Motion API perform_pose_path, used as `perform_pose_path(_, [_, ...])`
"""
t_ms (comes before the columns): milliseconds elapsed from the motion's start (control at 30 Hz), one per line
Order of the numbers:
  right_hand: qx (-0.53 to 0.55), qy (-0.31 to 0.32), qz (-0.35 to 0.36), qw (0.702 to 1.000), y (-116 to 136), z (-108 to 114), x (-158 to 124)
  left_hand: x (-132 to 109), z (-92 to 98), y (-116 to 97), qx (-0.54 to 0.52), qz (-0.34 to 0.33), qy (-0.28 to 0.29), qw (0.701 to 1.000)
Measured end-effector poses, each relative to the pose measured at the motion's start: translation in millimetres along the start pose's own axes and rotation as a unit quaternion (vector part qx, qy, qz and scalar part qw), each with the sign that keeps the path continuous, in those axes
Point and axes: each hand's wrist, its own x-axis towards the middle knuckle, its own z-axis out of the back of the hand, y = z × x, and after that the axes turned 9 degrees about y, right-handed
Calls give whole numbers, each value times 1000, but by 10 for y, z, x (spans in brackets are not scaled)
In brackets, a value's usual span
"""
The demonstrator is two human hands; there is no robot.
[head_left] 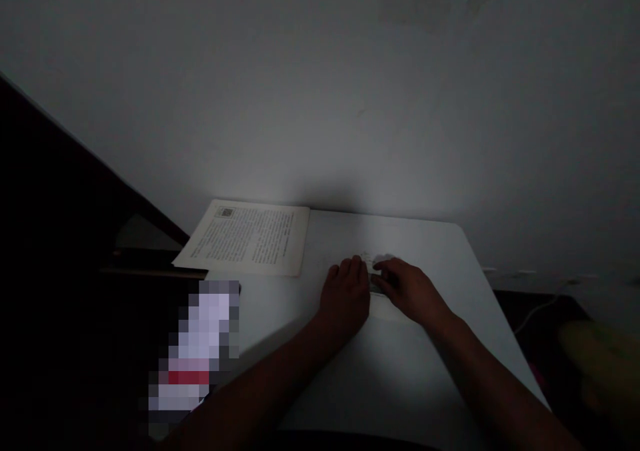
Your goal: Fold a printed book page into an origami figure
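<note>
My left hand (346, 296) lies palm down on the white table (420, 391), fingers outstretched, its edge against a small sheet of paper (367, 259). Only part of that paper shows, with faint print and a darker patch between my hands. From the other side my right hand (413, 292) reaches over the same sheet. Its thumb and fingers are curled toward each other at the dark patch; dim light hides what they hold, if anything.
A printed sheet (250, 238) with a square code in its corner lies at the table's back left. A lit, blurred-out screen-like object (200, 344) is at the left edge. The wall (320, 104) rises behind. At right are a pale cable (537, 312) and a dim yellowish shape (600, 358).
</note>
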Motion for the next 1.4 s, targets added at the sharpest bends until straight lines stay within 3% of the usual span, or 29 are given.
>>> perform_pose_path(233, [-14, 11, -35, 999, 12, 19, 79, -10, -5, 21, 0, -8, 0, 1000])
perform_pose_path(500, [-102, 2, -116, 988, 34, 47, 318, 31, 64, 74, -33, -22, 18, 999])
perform_pose_path(900, [-107, 1, -157, 982, -25, 105, 558, 57, 97, 181, -71, -26, 24, 997])
perform_pose_path(1000, [-97, 5, -139, 985, -79, 115, 584, 44, 110, 172, -78, -29, 27, 996])
perform_pose_path(1200, [-48, -2, -12, 999, -265, 154, 603, 44, 130, 158, -93, -27, 30, 995])
perform_pose_path(1400, [-6, 7, 51, 999, -342, 207, 657, 46, 145, 200, -116, -40, 36, 992])
